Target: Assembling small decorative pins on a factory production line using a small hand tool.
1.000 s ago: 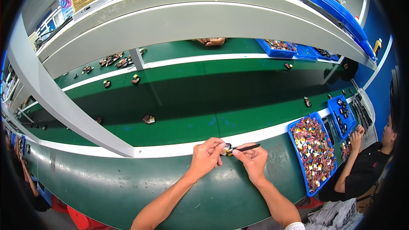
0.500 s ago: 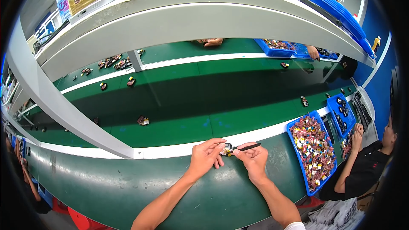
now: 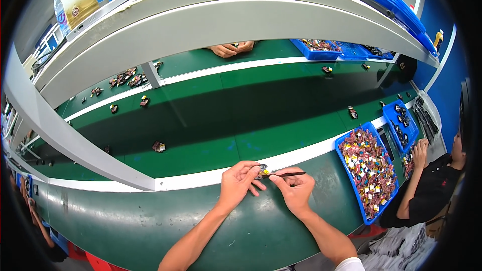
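Note:
My left hand (image 3: 235,183) pinches a small dark electronic part (image 3: 262,169) with a yellow and pale patch, just above the near edge of the green bench (image 3: 150,221). A thin, dark, stick-like tool (image 3: 292,174) is gripped in my right hand (image 3: 296,190). Its inner end meets the small part or lies right beside it; fingers hide the exact contact. The tool's other end sticks out to the right past my knuckles.
To my right stands a blue tray (image 3: 369,170) heaped with small red-wired parts; behind it, another blue tray (image 3: 401,125) holds black pieces. A co-worker (image 3: 427,180) sits there. Dark units (image 3: 158,146) lie on the green belt (image 3: 201,105). A grey beam (image 3: 201,22) spans overhead.
The view has shifted slightly. The tool in my right hand lies nearer level against the part. Across the belt, one person's hands show more fully, and another hand at the far right has withdrawn.

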Action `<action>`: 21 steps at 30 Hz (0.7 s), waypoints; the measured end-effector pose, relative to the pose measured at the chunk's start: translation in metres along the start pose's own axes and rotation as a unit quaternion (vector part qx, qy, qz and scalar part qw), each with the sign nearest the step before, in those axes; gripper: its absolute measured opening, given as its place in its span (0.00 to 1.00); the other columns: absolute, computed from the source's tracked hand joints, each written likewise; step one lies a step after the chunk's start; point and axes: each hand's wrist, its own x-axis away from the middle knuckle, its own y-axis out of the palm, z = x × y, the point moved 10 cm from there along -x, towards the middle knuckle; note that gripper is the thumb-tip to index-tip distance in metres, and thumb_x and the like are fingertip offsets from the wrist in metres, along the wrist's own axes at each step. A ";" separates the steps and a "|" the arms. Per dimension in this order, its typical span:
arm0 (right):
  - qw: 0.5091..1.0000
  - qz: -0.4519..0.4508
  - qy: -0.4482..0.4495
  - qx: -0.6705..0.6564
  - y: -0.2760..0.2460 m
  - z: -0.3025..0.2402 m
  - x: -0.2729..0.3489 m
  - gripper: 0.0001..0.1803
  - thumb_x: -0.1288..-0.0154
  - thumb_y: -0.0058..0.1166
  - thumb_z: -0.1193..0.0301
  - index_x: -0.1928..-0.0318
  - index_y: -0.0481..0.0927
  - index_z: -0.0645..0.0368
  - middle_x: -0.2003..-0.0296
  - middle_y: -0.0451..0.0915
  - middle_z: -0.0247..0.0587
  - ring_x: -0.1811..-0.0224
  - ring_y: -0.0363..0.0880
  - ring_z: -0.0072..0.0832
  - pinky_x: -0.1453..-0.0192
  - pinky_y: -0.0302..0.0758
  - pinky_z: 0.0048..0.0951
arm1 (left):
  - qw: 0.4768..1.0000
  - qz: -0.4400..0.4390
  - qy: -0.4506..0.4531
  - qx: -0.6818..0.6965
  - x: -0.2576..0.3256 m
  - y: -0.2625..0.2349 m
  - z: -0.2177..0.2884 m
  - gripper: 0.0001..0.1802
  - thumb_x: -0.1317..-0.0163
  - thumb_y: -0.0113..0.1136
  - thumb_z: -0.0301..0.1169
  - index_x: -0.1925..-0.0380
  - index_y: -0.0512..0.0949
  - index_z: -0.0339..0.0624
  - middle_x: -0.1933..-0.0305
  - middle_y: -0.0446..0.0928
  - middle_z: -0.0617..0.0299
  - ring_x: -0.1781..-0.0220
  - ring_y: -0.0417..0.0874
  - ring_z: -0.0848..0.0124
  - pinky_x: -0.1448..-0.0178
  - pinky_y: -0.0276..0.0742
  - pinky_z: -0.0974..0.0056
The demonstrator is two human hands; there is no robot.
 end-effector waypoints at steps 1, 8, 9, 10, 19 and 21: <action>1.000 0.001 0.001 0.000 0.000 0.001 0.000 0.06 0.41 0.70 0.82 0.64 0.86 0.65 0.80 0.77 0.22 0.82 0.59 0.04 0.79 0.51 0.15 | 1.000 0.000 -0.002 -0.003 0.000 0.000 0.000 0.14 0.26 0.58 0.29 0.49 0.78 0.29 0.58 0.85 0.49 0.69 0.89 0.65 0.75 0.83 0.69; 1.000 -0.002 0.018 -0.018 0.003 0.002 -0.002 0.06 0.41 0.70 0.82 0.64 0.86 0.64 0.80 0.77 0.22 0.82 0.58 0.04 0.79 0.50 0.15 | 1.000 0.003 -0.007 -0.007 0.001 0.000 -0.002 0.14 0.26 0.58 0.29 0.48 0.78 0.29 0.58 0.85 0.50 0.70 0.89 0.66 0.75 0.83 0.69; 1.000 -0.003 0.022 -0.018 0.002 0.002 -0.002 0.06 0.40 0.70 0.82 0.64 0.86 0.64 0.80 0.77 0.21 0.83 0.58 0.04 0.79 0.50 0.15 | 1.000 0.006 0.006 -0.017 0.002 0.001 -0.001 0.14 0.26 0.58 0.29 0.47 0.77 0.29 0.59 0.85 0.50 0.71 0.89 0.65 0.76 0.82 0.70; 1.000 -0.003 0.023 -0.019 0.002 0.002 -0.001 0.06 0.40 0.70 0.82 0.64 0.86 0.64 0.80 0.77 0.21 0.83 0.58 0.04 0.79 0.50 0.15 | 0.999 0.011 0.018 -0.028 0.002 0.001 0.001 0.15 0.26 0.57 0.29 0.47 0.77 0.28 0.60 0.84 0.50 0.72 0.88 0.65 0.78 0.80 0.70; 0.999 -0.021 0.043 0.000 0.003 -0.001 0.003 0.06 0.40 0.67 0.85 0.64 0.83 0.67 0.78 0.79 0.26 0.81 0.65 0.05 0.79 0.55 0.14 | 0.998 0.004 0.018 -0.057 0.005 0.000 0.000 0.15 0.27 0.59 0.26 0.44 0.78 0.30 0.63 0.85 0.54 0.74 0.85 0.73 0.78 0.76 0.73; 0.999 -0.006 0.048 -0.015 0.002 0.001 0.004 0.06 0.39 0.67 0.84 0.63 0.82 0.67 0.76 0.81 0.29 0.80 0.65 0.05 0.78 0.56 0.14 | 0.998 -0.009 0.031 -0.048 0.005 0.003 0.003 0.16 0.27 0.58 0.26 0.43 0.78 0.30 0.62 0.85 0.54 0.72 0.86 0.73 0.77 0.78 0.72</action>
